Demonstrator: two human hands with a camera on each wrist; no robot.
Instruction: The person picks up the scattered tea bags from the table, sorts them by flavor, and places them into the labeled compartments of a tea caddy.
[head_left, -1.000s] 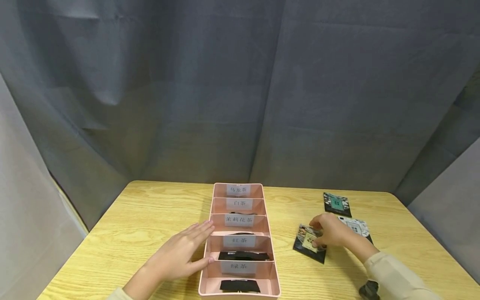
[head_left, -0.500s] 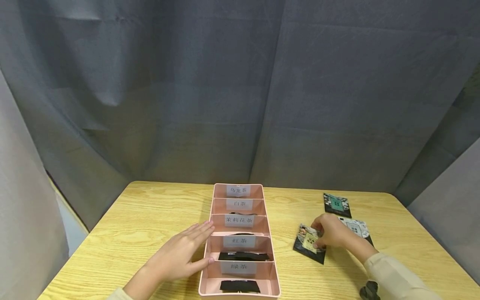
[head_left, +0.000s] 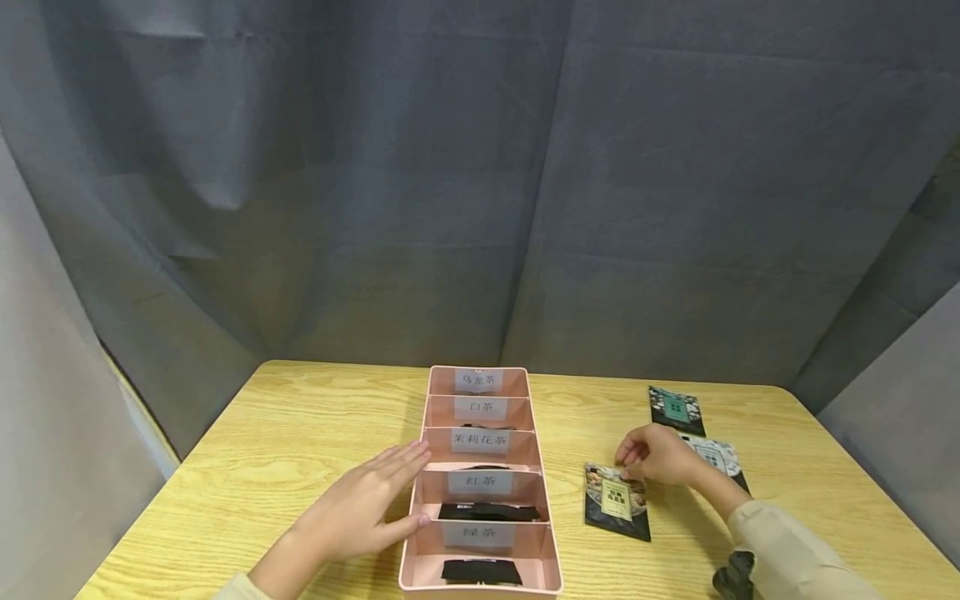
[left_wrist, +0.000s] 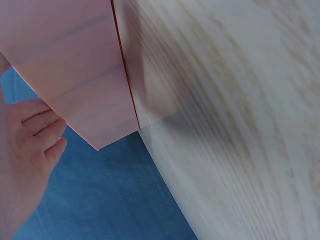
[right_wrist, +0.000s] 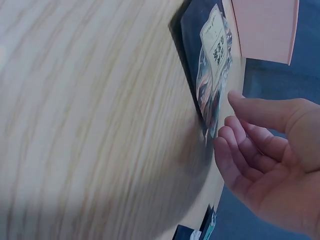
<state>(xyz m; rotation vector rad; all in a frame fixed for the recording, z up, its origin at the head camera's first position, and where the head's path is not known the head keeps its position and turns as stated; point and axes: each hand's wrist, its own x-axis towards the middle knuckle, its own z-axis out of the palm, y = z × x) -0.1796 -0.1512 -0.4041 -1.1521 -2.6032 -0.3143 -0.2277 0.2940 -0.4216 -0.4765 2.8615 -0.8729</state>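
In the head view, my left hand (head_left: 367, 508) lies with extended fingers along the left side of a pink divided box (head_left: 542, 533). The left wrist view shows those fingers (left_wrist: 45, 122) against its wall. Right of the box, a black tea packet (head_left: 617, 498) with a pale yellow label lies on the table. My right hand (head_left: 660, 457) is at its top right corner, fingers loosely bent. A gap shows between thumb and fingertips in the right wrist view, close to the packet's end (right_wrist: 216, 65); contact there is hard to tell.
Labelled compartments of the box hold dark packets (head_left: 489, 512). A green-labelled packet (head_left: 677, 408) and a white-patterned one (head_left: 716, 454), partly behind my right hand, lie farther right. A dark object (head_left: 733, 575) is by my right sleeve. Grey curtain (head_left: 480, 183) backs the wooden table (head_left: 300, 433).
The yellow-labelled packet has turned and shifted slightly toward me. My right hand has slid from its face to its top corner. My left hand stays by the box.
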